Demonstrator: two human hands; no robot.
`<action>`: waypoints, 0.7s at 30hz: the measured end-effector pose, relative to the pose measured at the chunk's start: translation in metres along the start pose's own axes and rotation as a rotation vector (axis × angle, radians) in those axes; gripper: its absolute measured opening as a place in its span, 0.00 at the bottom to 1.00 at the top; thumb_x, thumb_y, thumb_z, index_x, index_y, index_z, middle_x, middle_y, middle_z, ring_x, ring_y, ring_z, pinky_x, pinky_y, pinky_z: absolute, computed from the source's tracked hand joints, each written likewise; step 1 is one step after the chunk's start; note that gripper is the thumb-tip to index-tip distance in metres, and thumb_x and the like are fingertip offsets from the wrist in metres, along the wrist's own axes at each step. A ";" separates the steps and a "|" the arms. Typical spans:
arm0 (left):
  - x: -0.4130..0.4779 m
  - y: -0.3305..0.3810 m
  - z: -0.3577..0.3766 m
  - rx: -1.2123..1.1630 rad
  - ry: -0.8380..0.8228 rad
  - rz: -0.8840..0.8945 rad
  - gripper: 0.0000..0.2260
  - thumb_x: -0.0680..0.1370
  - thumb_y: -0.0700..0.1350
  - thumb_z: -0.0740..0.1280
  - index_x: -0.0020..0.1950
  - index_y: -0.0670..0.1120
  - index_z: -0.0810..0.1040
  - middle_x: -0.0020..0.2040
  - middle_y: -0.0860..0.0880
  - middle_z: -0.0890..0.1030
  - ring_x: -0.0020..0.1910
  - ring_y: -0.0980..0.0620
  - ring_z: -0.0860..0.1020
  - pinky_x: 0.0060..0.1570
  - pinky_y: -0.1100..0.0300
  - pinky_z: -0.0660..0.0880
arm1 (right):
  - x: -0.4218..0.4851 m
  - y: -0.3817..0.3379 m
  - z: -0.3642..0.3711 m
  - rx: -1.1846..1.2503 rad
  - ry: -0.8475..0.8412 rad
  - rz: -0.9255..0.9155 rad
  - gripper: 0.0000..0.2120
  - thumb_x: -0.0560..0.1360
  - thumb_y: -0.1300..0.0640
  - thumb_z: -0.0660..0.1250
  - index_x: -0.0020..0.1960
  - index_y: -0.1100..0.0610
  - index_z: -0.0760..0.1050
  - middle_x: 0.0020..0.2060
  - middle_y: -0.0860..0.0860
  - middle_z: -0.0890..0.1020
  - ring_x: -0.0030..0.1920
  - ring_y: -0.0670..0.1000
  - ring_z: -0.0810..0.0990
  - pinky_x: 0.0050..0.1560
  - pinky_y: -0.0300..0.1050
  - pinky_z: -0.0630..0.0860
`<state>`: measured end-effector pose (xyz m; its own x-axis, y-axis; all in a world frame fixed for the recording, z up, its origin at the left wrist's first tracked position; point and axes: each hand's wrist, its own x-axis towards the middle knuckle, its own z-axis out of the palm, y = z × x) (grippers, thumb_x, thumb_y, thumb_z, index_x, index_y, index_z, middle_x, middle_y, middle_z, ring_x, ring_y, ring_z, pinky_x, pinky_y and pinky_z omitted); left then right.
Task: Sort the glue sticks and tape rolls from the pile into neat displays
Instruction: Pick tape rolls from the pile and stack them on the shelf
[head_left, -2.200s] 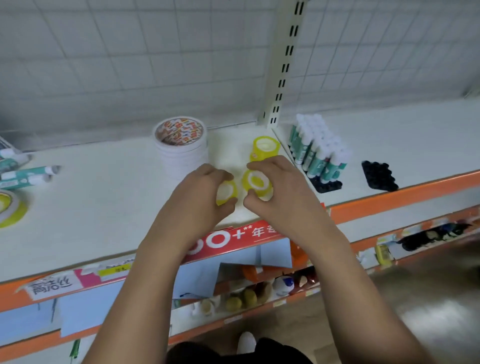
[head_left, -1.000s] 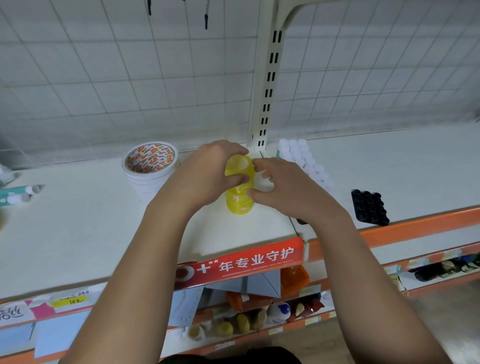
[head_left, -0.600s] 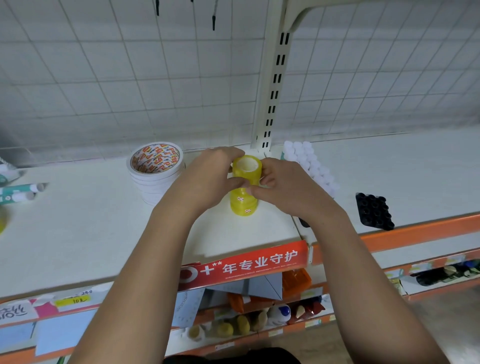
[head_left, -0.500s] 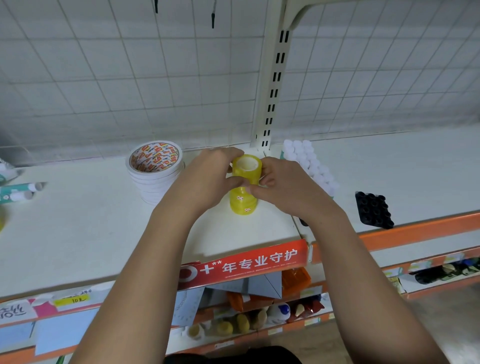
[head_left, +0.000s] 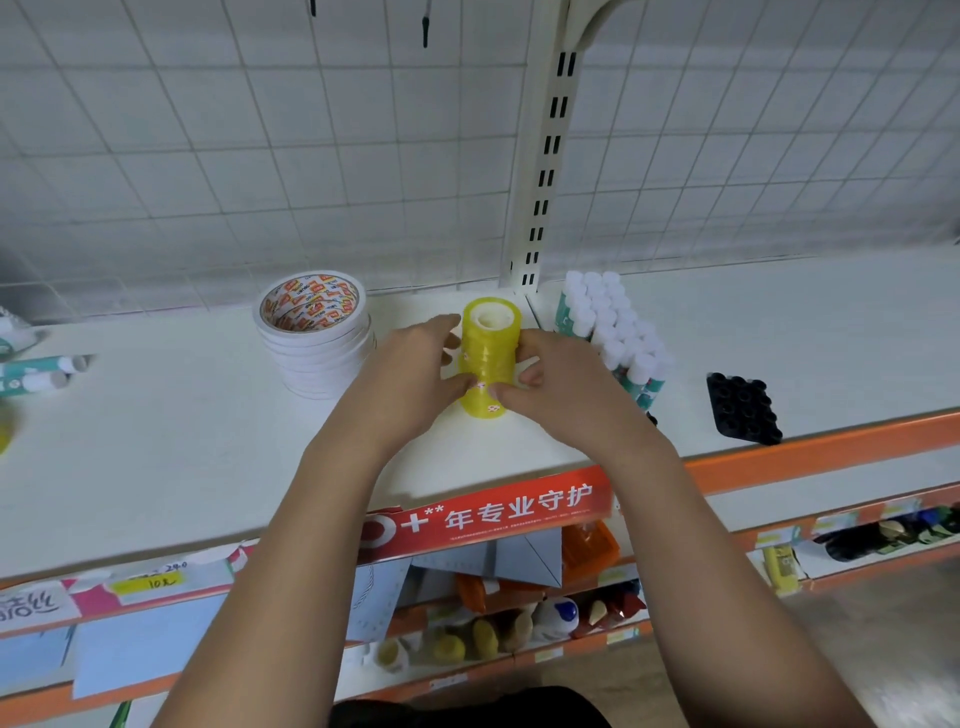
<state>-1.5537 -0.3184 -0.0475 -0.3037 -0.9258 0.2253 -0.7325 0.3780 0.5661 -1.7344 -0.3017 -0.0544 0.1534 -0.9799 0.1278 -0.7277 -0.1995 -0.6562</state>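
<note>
on the white shelf (head_left: 156, 441), between the stack of wide white tape rolls (head_left: 314, 338) and the block of upright glue sticks (head_left: 613, 338), your column of yellow tape rolls (head_left: 488, 358) stands on end. your left hand (head_left: 410, 384) and right hand (head_left: 563, 397) clasp it from either side, fingers curled against its lower rolls. press lightly and evenly, since so narrow a column looks easy to topple; nudge each roll flush with the one below, then release both sides together.
</note>
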 end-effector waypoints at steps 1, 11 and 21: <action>-0.003 -0.003 0.003 0.020 -0.009 -0.013 0.23 0.73 0.44 0.73 0.67 0.44 0.74 0.56 0.47 0.81 0.50 0.50 0.79 0.53 0.51 0.77 | -0.002 0.001 0.002 -0.009 0.000 0.007 0.18 0.72 0.50 0.73 0.59 0.55 0.77 0.53 0.49 0.81 0.48 0.47 0.79 0.41 0.33 0.71; -0.017 -0.012 0.023 0.095 0.027 -0.120 0.21 0.74 0.48 0.71 0.66 0.46 0.73 0.51 0.48 0.81 0.48 0.46 0.79 0.49 0.51 0.77 | -0.008 0.007 0.029 -0.039 0.076 0.090 0.17 0.71 0.55 0.73 0.57 0.59 0.76 0.49 0.55 0.80 0.48 0.54 0.79 0.50 0.52 0.76; -0.005 -0.017 0.029 0.184 -0.016 -0.136 0.13 0.74 0.46 0.68 0.57 0.43 0.79 0.51 0.44 0.80 0.50 0.42 0.77 0.47 0.51 0.75 | 0.005 0.010 0.039 -0.096 0.098 0.119 0.17 0.70 0.53 0.73 0.55 0.60 0.75 0.49 0.55 0.80 0.47 0.55 0.78 0.49 0.52 0.76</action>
<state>-1.5577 -0.3201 -0.0813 -0.2031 -0.9686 0.1435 -0.8659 0.2461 0.4355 -1.7152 -0.3083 -0.0891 -0.0002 -0.9917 0.1289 -0.7983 -0.0775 -0.5972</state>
